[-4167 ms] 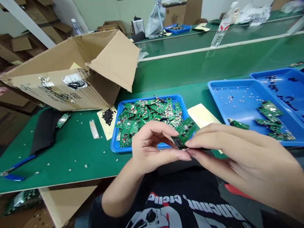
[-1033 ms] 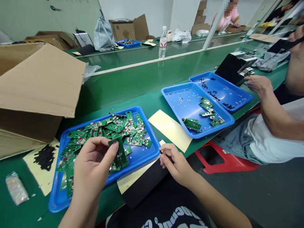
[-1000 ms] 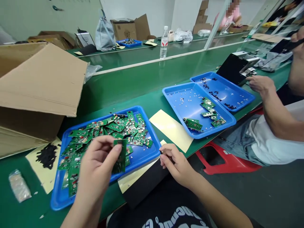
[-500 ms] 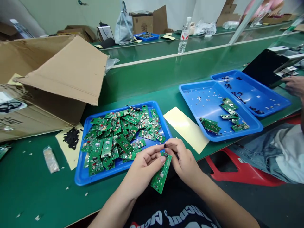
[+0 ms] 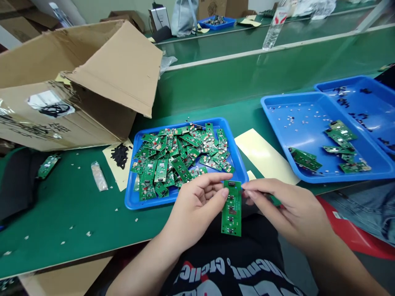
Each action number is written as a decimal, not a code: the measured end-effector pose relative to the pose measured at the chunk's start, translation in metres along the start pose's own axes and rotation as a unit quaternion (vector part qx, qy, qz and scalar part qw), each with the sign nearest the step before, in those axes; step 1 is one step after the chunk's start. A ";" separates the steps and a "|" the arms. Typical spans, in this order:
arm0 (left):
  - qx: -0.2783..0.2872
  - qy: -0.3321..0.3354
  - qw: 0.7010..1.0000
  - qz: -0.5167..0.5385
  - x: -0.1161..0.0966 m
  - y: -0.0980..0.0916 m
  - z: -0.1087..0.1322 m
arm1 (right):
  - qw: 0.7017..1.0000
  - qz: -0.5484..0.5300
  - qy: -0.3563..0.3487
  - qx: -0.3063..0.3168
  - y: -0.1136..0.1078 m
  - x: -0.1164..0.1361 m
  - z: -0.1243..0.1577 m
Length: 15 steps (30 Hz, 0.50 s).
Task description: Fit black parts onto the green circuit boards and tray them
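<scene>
My left hand (image 5: pixel 200 207) is closed, its thumb and fingers pinching a green circuit board (image 5: pixel 232 222) by its upper left edge. The board is upright, its component side facing me, with a black part at the top and several small parts down its length. My right hand (image 5: pixel 285 205) is closed too, thumb and index fingertip together just right of the board's top corner. What it pinches is hidden; a small green patch shows below its fingers. Behind my left hand lies a blue tray (image 5: pixel 131 200) heaped with circuit boards (image 5: pixel 182 168).
Black small parts (image 5: pixel 119 155) lie on yellow paper left of the tray, near a clear packet (image 5: pixel 99 176) and an open cardboard box (image 5: pixel 101 119). A yellow sheet (image 5: pixel 265 156) separates it from another blue tray (image 5: pixel 277 123) on the right. A water bottle (image 5: pixel 274 31) stands behind.
The view has shifted, bringing more of the table's left side in. My right fingers have come away from my left fingertips, and the board now hangs straighter. The black piece between them no longer shows.
</scene>
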<state>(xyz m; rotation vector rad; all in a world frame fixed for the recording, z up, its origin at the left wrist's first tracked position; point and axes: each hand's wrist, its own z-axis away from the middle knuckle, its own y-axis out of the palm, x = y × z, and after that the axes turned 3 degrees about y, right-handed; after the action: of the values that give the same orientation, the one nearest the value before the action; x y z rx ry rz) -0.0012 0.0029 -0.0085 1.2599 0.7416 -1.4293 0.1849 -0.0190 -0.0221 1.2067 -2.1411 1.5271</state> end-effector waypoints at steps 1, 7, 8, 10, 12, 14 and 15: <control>-0.001 0.001 1.000 0.003 0.000 0.001 0.000 | 1.000 0.024 -0.017 0.008 -0.002 0.002 -0.001; -0.024 0.023 0.999 0.001 -0.002 0.007 0.004 | 0.994 0.098 -0.042 0.003 -0.003 0.009 -0.003; -0.028 0.028 0.999 0.000 -0.003 0.008 0.004 | 0.993 0.108 -0.041 -0.003 -0.003 0.010 -0.003; -0.037 0.038 0.999 -0.003 -0.003 0.009 0.005 | 0.992 0.120 -0.040 -0.014 -0.002 0.012 -0.004; -0.039 0.045 0.998 -0.008 -0.003 0.011 0.006 | 0.991 0.127 -0.040 -0.023 -0.001 0.013 -0.005; -0.043 0.050 0.998 -0.011 -0.003 0.012 0.006 | 0.991 0.127 -0.043 -0.028 -0.002 0.014 -0.006; -0.047 0.048 0.998 -0.013 -0.003 0.012 0.007 | 0.991 0.124 -0.045 -0.028 -0.002 0.014 -0.007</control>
<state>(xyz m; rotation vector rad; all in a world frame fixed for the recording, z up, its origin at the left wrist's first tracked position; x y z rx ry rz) 0.0081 -0.0054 -0.0018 1.2573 0.8840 -1.3466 0.1755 -0.0200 -0.0091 1.0410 -2.4549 1.5212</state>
